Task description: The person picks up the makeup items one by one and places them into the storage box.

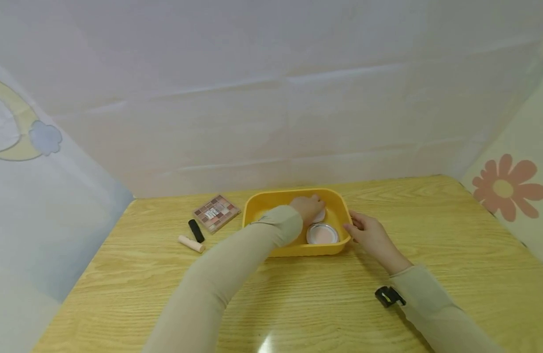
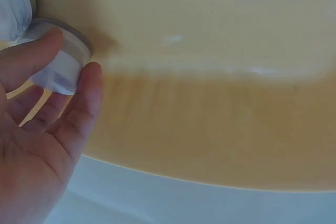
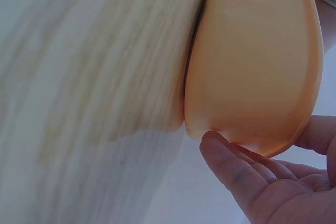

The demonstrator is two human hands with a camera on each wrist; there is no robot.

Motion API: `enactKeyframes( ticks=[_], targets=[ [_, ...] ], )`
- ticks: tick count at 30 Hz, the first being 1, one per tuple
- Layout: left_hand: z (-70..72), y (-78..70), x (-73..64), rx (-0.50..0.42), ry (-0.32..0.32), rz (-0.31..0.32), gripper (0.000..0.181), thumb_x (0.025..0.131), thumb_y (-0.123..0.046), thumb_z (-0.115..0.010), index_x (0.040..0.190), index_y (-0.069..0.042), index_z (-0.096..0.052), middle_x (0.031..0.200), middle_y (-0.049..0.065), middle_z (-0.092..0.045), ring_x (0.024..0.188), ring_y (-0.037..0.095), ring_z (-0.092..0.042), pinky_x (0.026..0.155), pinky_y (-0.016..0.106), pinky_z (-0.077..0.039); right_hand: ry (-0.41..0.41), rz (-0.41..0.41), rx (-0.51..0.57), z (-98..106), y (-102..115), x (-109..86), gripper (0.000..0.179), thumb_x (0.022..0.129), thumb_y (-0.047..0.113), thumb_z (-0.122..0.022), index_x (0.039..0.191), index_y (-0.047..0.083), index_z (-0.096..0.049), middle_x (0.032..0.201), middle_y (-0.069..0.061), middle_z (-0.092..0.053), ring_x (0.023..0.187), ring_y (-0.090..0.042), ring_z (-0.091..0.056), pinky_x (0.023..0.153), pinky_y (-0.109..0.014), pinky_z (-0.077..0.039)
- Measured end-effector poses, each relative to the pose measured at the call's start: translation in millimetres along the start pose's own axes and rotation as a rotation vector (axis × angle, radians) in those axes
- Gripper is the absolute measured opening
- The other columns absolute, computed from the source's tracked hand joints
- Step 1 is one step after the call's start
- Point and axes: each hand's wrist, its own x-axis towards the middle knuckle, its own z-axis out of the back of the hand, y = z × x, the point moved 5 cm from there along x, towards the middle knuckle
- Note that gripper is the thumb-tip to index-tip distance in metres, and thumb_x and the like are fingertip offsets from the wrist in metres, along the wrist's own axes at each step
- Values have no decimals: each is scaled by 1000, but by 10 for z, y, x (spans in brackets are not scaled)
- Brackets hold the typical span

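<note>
My left hand [image 1: 307, 208] reaches into a yellow plastic bin [image 1: 293, 251] and grips a small round cosmetic jar [image 2: 65, 61] with clear sides, thumb on one side and fingers on the other. Against that jar, in the left wrist view, stands a second clear jar [image 2: 13, 6]. From the head, this round jar [image 1: 323, 234] with a pale pink top sits in the bin's near right corner. My right hand [image 1: 370, 238] holds the bin's right end, thumb over the rim and fingers along the outer wall [image 3: 252, 61]. My left sleeve hides the bin's left part.
Left of the bin, an eyeshadow palette [image 1: 216, 213] lies on the wooden table [image 1: 324, 304]. Beside it are a black tube [image 1: 195, 231] and a pale pink tube [image 1: 191, 243]. A fabric backdrop [image 1: 271, 122] rises behind the table. A black band clip [image 1: 388, 296] hangs at the right wrist.
</note>
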Motion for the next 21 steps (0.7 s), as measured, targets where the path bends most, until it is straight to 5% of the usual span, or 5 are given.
enactKeyframes(
  ticks=[21],
  targets=[
    [115,-44,-122,-98,-41,-31,40,99,-11,-56,139,-14,-49,129,6,-49,90,15,-61,78,23,-52,5,2,1,-19,-5,25,51,102,8,-49,140,-20,-30,128,-37,-51,106,-42,-60,72,-37,-56]
  ],
)
